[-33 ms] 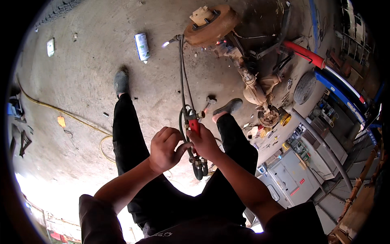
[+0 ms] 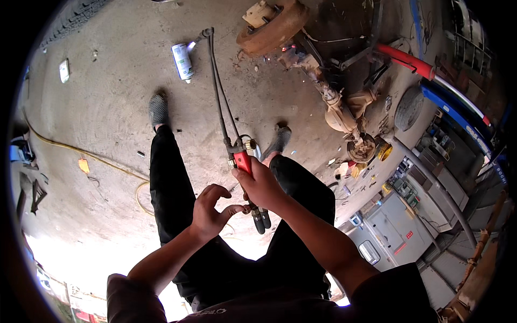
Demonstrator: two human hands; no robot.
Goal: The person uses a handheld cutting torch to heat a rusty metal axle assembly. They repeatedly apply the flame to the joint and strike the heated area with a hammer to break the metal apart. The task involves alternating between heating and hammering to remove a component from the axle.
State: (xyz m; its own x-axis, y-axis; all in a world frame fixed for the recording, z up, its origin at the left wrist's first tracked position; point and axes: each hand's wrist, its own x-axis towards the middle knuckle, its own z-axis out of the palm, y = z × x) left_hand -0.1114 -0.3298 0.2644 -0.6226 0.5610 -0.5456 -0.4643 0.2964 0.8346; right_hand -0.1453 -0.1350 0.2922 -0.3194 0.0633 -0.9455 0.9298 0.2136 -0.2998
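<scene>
Your long metal gas torch with a red grip has swung: its far end, which pointed almost straight ahead a moment ago, now slants to your left. The small pale flame at its tip, earlier apart from the white-and-blue cylindrical spray can, now shows just beside that can's upper edge; how high it is above the concrete floor you cannot tell from this view.

Your right hand is clenched around the torch by its red grip, as before, and holds it slanting in front of you, between your knees. Your left hand has dropped a little: its thumb, which reached across beside the grip, now meets a small brass-coloured fitting low on the torch. The other fingers are loosely curled, with a wide gap to the thumb, and grasp nothing.

Your right foot, in a grey perforated shoe, sits further left than it did, near the torch. Your left foot, in its matching shoe, stays flat on the floor.

The whole view has shifted slightly, yet the rust-brown round metal drum and the brown, dirt-caked axle keep their places on the floor ahead to your right, and the yellow hose lies unchanged to your left.
</scene>
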